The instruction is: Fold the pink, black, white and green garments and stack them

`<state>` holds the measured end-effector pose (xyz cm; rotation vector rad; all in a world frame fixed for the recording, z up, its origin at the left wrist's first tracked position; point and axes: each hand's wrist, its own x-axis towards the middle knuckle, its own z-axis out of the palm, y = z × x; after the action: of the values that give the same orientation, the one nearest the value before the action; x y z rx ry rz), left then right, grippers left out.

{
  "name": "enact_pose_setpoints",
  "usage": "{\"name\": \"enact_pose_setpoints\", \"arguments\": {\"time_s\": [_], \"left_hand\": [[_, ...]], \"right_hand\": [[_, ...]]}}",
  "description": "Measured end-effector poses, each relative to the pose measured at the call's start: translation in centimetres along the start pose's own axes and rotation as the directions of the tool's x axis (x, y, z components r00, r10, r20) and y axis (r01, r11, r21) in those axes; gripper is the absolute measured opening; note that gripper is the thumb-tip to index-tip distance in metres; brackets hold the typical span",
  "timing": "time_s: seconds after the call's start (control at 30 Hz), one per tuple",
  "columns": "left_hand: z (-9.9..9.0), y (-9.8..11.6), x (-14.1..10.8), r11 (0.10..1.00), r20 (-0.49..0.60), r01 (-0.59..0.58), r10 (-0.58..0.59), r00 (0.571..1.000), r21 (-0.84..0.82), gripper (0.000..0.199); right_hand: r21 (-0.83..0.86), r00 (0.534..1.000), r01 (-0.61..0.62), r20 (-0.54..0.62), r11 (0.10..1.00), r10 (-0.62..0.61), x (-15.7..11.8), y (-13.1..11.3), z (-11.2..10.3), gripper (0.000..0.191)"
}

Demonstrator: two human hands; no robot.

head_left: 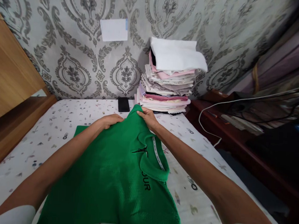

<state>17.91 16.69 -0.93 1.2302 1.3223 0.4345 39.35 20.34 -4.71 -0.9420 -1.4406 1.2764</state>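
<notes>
A green collared shirt (104, 167) lies spread on the patterned white sheet, its collar turned to the right and dark lettering on the chest. My right hand (147, 117) pinches the shirt's far edge near the sleeve and lifts it into a peak. My left hand (111, 120) is at the same far edge, further left, with its fingers curled over the green cloth; its fingertips are partly hidden.
A tall stack of folded clothes (166, 89) stands against the patterned wall, with a white folded cloth (179, 54) on top. Close to it lies a black phone (123, 104). Wooden furniture (11, 68) borders the left; a white cable (203, 110) hangs at right.
</notes>
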Motion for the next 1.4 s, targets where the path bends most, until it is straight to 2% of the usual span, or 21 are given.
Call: {"name": "enact_pose_setpoints", "arguments": {"time_s": [0.07, 0.1, 0.13, 0.17, 0.2, 0.23, 0.27, 0.33, 0.4, 0.47, 0.6, 0.73, 0.83, 0.93, 1.03, 1.1, 1.13, 1.2, 1.27, 1.4], "left_hand": [[0.1, 0.1, 0.1, 0.983, -0.090, -0.160, 0.168, 0.982, 0.093, 0.021], [0.1, 0.2, 0.2, 0.946, -0.179, -0.243, 0.283, 0.942, 0.213, 0.021], [0.0, 0.1, 0.2, 0.879, -0.261, -0.296, 0.406, 0.876, 0.373, 0.021], [-0.1, 0.0, 0.4, 0.784, -0.305, -0.300, 0.517, 0.800, 0.543, 0.022], [-0.2, -0.3, 0.5, 0.677, -0.304, -0.261, 0.596, 0.744, 0.689, 0.023], [-0.3, -0.7, 0.7, 0.576, -0.271, -0.205, 0.631, 0.727, 0.792, 0.023], [-0.4, -1.2, 0.8, 0.498, -0.231, -0.155, 0.627, 0.744, 0.853, 0.023], [-0.6, -2.2, 1.3, 0.433, -0.185, -0.093, 0.556, 0.810, 0.896, 0.025], [-0.7, -3.0, 1.8, 0.449, -0.191, -0.066, 0.503, 0.843, 0.891, 0.027], [-1.1, -3.2, 2.2, 0.483, -0.203, -0.064, 0.481, 0.853, 0.874, 0.028], [-3.5, -2.3, 1.7, 0.563, -0.179, -0.083, 0.394, 0.901, 0.822, 0.036], [-7.8, -2.3, -1.7, 0.620, -0.117, -0.084, 0.276, 0.954, 0.781, 0.040], [-11.0, -3.9, -5.1, 0.688, -0.037, -0.089, 0.166, 0.985, 0.721, 0.041], [-12.9, -5.8, -8.0, 0.779, 0.012, -0.057, 0.064, 0.998, 0.625, 0.038], [-13.6, -7.1, -10.3, 0.794, -0.001, 0.000, 0.000, 1.000, 0.607, 0.031], [-13.7, -7.4, -11.9, 0.720, -0.103, 0.005, 0.092, 0.990, 0.694, 0.022], [-13.8, -7.5, -12.6, 0.654, -0.187, 0.026, 0.177, 0.966, 0.756, 0.018], [-13.8, -7.7, -13.8, 0.509, -0.342, 0.129, 0.351, 0.872, 0.851, 0.014], [-13.7, -8.1, -14.4, 0.409, -0.421, 0.243, 0.432, 0.798, 0.880, 0.016], [-12.6, -8.9, -13.6, 0.331, -0.511, 0.409, 0.334, 0.792, 0.851, 0.030]], "right_hand": [[-0.024, 1.000, 0.029, -0.010, 0.999, -0.029, 0.2, -0.1, -0.2, 0.031], [-0.065, 0.999, 0.038, -0.020, 0.997, -0.040, 0.4, -0.2, -0.3, 0.030], [-0.126, 0.999, 0.037, -0.032, 0.991, -0.041, 0.6, -0.2, -0.5, 0.028], [-0.196, 0.999, 0.021, -0.046, 0.980, -0.030, 0.9, -0.1, -0.6, 0.027], [-0.266, 0.998, -0.007, -0.060, 0.964, -0.010, 1.1, 0.0, -0.8, 0.025], [-0.329, 0.997, -0.042, -0.077, 0.943, 0.017, 1.2, 0.1, -1.0, 0.025], [-0.378, 0.995, -0.075, -0.092, 0.923, 0.043, 1.3, 0.3, -1.2, 0.025], [-0.439, 0.991, -0.116, -0.111, 0.891, 0.074, 0.9, 0.8, -1.6, 0.027], [-0.515, 0.990, -0.126, -0.116, 0.848, 0.076, 0.1, 1.0, -2.0, 0.029], [-0.604, 0.993, -0.106, -0.100, 0.790, 0.056, -1.1, 0.8, -2.3, 0.029], [-0.759, 1.000, 0.005, 0.003, 0.652, -0.005, -2.7, -0.8, -1.8, 0.026], [-0.817, 0.982, 0.176, 0.187, 0.549, -0.036, -2.4, -2.3, 0.8, 0.022], [-0.816, 0.951, 0.282, 0.309, 0.506, -0.032, -0.9, -2.6, 3.6, 0.026], [-0.828, 0.936, 0.314, 0.353, 0.465, -0.003, 1.3, -2.3, 6.0, 0.040], [-0.864, 0.941, 0.280, 0.333, 0.419, 0.056, 3.2, -1.6, 7.3, 0.043], [-0.886, 0.951, 0.248, 0.301, 0.392, 0.078, 3.7, -1.0, 7.6, 0.034], [-0.897, 0.957, 0.230, 0.278, 0.379, 0.078, 3.7, -0.7, 7.6, 0.029], [-0.915, 0.975, 0.184, 0.217, 0.358, 0.053, 3.5, -0.1, 7.4, 0.025], [-0.929, 0.989, 0.131, 0.147, 0.346, 0.021, 3.1, 0.2, 7.2, 0.027], [-0.935, 0.996, 0.074, 0.089, 0.346, 0.028, 2.5, 0.1, 7.0, 0.032]]}}
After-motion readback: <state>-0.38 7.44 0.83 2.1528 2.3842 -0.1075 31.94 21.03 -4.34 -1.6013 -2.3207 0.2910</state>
